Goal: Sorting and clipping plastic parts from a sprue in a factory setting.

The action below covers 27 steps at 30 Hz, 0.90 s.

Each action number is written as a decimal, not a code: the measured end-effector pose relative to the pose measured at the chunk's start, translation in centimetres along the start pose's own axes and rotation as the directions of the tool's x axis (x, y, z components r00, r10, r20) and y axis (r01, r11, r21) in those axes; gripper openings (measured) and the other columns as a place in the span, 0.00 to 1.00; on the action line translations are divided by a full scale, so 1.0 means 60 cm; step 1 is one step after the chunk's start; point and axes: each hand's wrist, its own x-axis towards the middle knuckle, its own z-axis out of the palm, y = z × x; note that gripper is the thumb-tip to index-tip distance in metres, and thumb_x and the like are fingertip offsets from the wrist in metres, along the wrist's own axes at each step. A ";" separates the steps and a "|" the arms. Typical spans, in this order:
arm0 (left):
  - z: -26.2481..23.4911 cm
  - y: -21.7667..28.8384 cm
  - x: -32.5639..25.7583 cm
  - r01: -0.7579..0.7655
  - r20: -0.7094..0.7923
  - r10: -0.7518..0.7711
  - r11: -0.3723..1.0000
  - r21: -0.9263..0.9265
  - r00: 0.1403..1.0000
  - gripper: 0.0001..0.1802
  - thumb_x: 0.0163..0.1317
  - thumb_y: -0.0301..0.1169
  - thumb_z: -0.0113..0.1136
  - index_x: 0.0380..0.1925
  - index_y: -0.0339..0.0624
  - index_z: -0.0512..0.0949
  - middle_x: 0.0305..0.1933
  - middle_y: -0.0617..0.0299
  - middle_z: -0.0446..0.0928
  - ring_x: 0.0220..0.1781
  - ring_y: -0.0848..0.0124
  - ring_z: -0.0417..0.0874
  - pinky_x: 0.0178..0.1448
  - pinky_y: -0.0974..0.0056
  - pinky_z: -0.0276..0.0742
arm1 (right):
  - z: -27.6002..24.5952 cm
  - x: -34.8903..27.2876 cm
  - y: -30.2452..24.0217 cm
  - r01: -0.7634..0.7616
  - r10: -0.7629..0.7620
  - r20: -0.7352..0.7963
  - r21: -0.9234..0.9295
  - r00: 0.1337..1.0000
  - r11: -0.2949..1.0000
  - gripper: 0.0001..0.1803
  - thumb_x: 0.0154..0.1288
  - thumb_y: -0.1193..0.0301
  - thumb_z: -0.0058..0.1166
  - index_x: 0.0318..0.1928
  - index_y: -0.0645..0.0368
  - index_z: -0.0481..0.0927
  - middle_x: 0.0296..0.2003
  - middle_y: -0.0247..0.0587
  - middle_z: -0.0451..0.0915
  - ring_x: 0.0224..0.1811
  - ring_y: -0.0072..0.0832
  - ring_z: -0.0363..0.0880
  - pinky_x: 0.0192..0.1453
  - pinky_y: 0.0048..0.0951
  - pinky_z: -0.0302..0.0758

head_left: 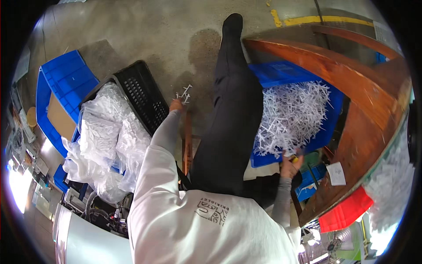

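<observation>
My left hand [176,105] is out over the floor, left of my leg. Its fingers are closed on a few thin, branched white pieces [185,93], which look like plastic and stick out past the fingertips. At the near edge of a blue bin [332,115] is my right hand [290,167], with its fingers curled. Something small with a yellow part [294,159] shows at those fingers, too small to name. A heap of similar white pieces [292,115] fills much of the bin, close to the right fingertips.
A black perforated crate [141,94] on the left holds clear bags [103,127] of white contents. Beside it is an open blue box [68,72]. A wooden bench or frame [351,79] rises along the right, with a red bin [345,211] below. My leg [233,97] stretches between the containers.
</observation>
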 end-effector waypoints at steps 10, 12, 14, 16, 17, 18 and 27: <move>0.113 -0.162 0.135 -0.187 -0.121 0.240 0.922 0.338 0.963 0.28 0.59 0.28 0.60 0.61 0.56 0.74 0.67 0.50 0.69 0.68 0.51 0.70 0.71 0.54 0.67 | 0.052 0.122 -0.193 -0.427 0.430 -0.031 0.067 0.903 0.902 0.36 0.57 0.72 0.72 0.64 0.55 0.68 0.41 0.34 0.76 0.39 0.21 0.76 0.38 0.26 0.76; 0.153 -0.027 0.124 -0.006 -0.060 0.005 1.000 -0.018 0.998 0.28 0.57 0.27 0.60 0.60 0.53 0.75 0.68 0.47 0.67 0.69 0.47 0.69 0.71 0.53 0.67 | 0.006 0.122 -0.191 -0.460 0.454 -0.126 -0.018 0.882 0.888 0.37 0.57 0.70 0.73 0.64 0.54 0.68 0.40 0.34 0.76 0.38 0.21 0.75 0.37 0.25 0.76; 0.154 0.006 0.109 0.272 -0.003 -0.287 0.910 -0.313 0.958 0.28 0.55 0.26 0.60 0.59 0.50 0.75 0.70 0.45 0.65 0.69 0.43 0.67 0.71 0.52 0.67 | 0.015 0.115 -0.200 -0.435 0.423 -0.161 -0.046 0.891 0.899 0.37 0.56 0.65 0.74 0.63 0.55 0.68 0.39 0.32 0.75 0.36 0.22 0.75 0.39 0.25 0.75; 0.173 0.010 0.096 -0.122 -0.097 0.115 0.989 -0.078 0.989 0.26 0.55 0.24 0.57 0.58 0.46 0.76 0.61 0.42 0.73 0.63 0.43 0.74 0.65 0.51 0.72 | -0.007 0.092 -0.156 -0.380 0.339 -0.228 -0.165 0.913 0.910 0.36 0.56 0.65 0.74 0.62 0.55 0.69 0.41 0.32 0.76 0.37 0.22 0.74 0.42 0.25 0.75; 0.162 -0.060 0.137 -0.096 -0.153 0.088 0.994 -0.045 0.984 0.26 0.55 0.24 0.57 0.58 0.46 0.76 0.61 0.42 0.73 0.63 0.43 0.74 0.65 0.51 0.72 | 0.008 0.080 -0.136 -0.341 0.288 -0.230 -0.240 0.930 0.909 0.36 0.56 0.64 0.75 0.61 0.56 0.70 0.42 0.32 0.76 0.38 0.22 0.74 0.45 0.25 0.75; 0.128 -0.137 0.166 -0.142 -0.099 0.119 0.954 -0.263 0.988 0.26 0.56 0.24 0.56 0.57 0.45 0.75 0.55 0.43 0.76 0.58 0.42 0.77 0.61 0.50 0.74 | 0.029 0.062 -0.132 -0.325 0.301 -0.133 -0.222 0.944 0.919 0.38 0.52 0.62 0.76 0.59 0.61 0.71 0.50 0.40 0.75 0.49 0.29 0.75 0.55 0.31 0.74; -0.158 0.149 -0.059 -0.244 -0.332 -0.047 0.582 -0.775 0.942 0.20 0.61 0.27 0.57 0.54 0.36 0.76 0.40 0.56 0.80 0.38 0.63 0.81 0.42 0.60 0.79 | 0.166 -0.007 -0.094 0.096 -0.005 0.175 -0.521 0.985 0.848 0.31 0.45 0.67 0.76 0.50 0.54 0.74 0.70 0.66 0.48 0.67 0.63 0.61 0.66 0.47 0.68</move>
